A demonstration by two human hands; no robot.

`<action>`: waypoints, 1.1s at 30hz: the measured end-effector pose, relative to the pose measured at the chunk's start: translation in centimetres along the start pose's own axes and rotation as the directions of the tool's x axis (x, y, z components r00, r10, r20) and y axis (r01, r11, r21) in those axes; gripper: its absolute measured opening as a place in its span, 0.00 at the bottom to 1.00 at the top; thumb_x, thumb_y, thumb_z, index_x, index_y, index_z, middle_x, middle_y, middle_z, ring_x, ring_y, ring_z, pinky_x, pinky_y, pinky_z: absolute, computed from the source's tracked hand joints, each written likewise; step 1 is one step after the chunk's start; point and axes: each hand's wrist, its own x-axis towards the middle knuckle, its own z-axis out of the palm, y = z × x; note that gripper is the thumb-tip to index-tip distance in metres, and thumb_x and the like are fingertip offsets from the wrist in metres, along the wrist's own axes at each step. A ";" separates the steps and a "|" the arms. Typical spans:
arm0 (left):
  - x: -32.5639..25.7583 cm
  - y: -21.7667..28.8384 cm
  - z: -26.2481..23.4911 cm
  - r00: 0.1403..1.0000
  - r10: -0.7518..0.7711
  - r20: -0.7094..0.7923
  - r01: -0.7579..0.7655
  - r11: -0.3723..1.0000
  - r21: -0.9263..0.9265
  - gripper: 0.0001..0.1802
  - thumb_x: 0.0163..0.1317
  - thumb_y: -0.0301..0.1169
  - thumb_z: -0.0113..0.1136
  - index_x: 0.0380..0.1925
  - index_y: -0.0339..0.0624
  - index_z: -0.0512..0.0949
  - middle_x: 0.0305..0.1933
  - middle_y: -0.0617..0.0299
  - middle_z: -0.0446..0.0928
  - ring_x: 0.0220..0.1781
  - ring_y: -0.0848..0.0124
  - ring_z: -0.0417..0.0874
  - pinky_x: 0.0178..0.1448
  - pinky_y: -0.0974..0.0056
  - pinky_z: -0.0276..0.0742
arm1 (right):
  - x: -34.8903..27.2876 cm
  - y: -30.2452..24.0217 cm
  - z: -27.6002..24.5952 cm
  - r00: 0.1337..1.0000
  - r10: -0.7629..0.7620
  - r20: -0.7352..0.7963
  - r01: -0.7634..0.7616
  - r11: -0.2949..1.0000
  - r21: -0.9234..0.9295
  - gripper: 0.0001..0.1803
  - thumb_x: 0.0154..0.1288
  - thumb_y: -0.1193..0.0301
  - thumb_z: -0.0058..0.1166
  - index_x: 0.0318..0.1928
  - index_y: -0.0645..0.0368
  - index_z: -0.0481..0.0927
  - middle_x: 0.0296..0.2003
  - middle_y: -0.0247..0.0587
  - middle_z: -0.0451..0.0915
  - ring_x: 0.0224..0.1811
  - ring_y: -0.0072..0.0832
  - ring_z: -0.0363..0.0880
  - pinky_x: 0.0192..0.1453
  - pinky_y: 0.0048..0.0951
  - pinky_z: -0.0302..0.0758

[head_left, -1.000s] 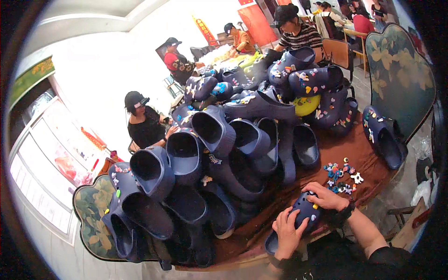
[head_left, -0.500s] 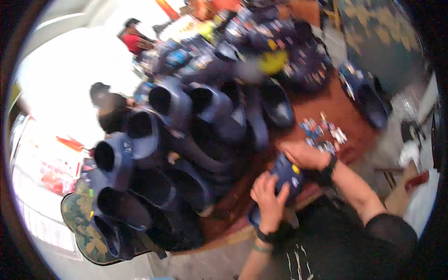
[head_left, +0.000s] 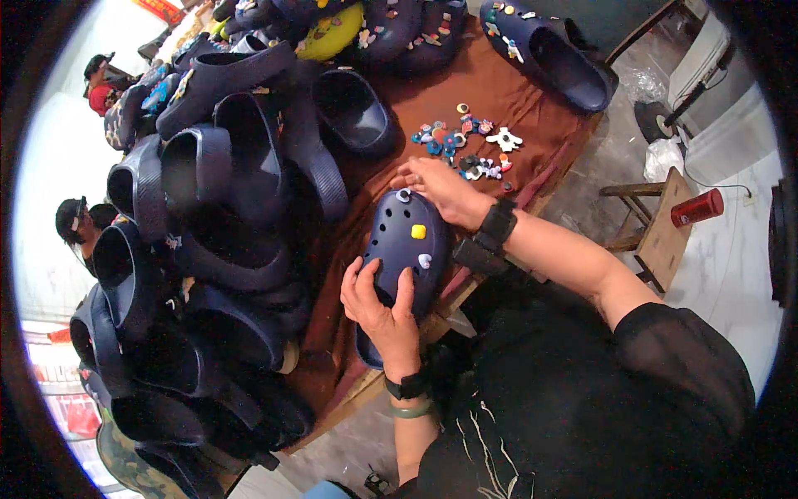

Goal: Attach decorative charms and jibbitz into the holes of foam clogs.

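A dark navy clog (head_left: 405, 249) lies at the table's front edge, its holed toe pointing away from me. On it are a yellow square charm (head_left: 418, 232), a small pale charm (head_left: 425, 261) and a round black-and-white one (head_left: 404, 195) near the toe tip. My left hand (head_left: 381, 312) grips the clog's rear part, fingers on one side and thumb on top. Just beyond the toe is my right hand (head_left: 440, 190), its fingers loosely bent and reaching out past the tip, with nothing visible in them. Its thumb is hidden. Past that hand lies a pile of small colourful charms (head_left: 449, 141).
Navy clogs (head_left: 199, 249) are heaped along the left on the brown cloth (head_left: 515, 91). Decorated clogs and a yellow-green clog (head_left: 331, 33) fill the back. Another decorated clog (head_left: 565, 66) stands far right. Beyond the table are a wooden stool (head_left: 665, 237) and a red cylinder (head_left: 697, 207).
My view has swung, so the clog and heap appear farther left. My right hand has shifted from over the clog's front to beyond its toe, uncovering the front holes. My left hand still grips it.
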 end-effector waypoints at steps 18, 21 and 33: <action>0.0 -0.3 0.0 1.000 -0.014 -0.011 0.014 1.000 0.013 0.24 0.58 0.36 0.70 0.53 0.46 0.76 0.64 0.54 0.70 0.66 0.54 0.68 0.70 0.51 0.58 | -0.4 -2.8 -0.4 0.737 -0.568 0.367 0.526 0.142 -0.838 0.22 0.65 0.65 0.59 0.54 0.64 0.72 0.49 0.52 0.76 0.55 0.43 0.75 0.61 0.40 0.71; -0.2 -0.7 0.2 0.999 0.035 0.003 -0.035 0.998 0.044 0.24 0.58 0.37 0.69 0.53 0.45 0.75 0.63 0.52 0.70 0.66 0.52 0.68 0.69 0.49 0.57 | -2.8 -2.6 -1.1 0.664 -0.446 0.600 0.687 0.050 -0.725 0.31 0.61 0.58 0.62 0.58 0.65 0.70 0.55 0.57 0.70 0.60 0.51 0.68 0.65 0.45 0.67; -0.5 -0.9 1.5 0.989 0.107 -0.100 -0.088 0.981 0.171 0.25 0.57 0.44 0.69 0.53 0.51 0.77 0.60 0.59 0.72 0.63 0.57 0.70 0.64 0.50 0.61 | -4.9 -0.8 -1.3 0.566 -0.296 0.769 0.672 -0.374 -0.639 0.38 0.62 0.62 0.60 0.65 0.74 0.62 0.55 0.61 0.72 0.58 0.52 0.70 0.66 0.48 0.61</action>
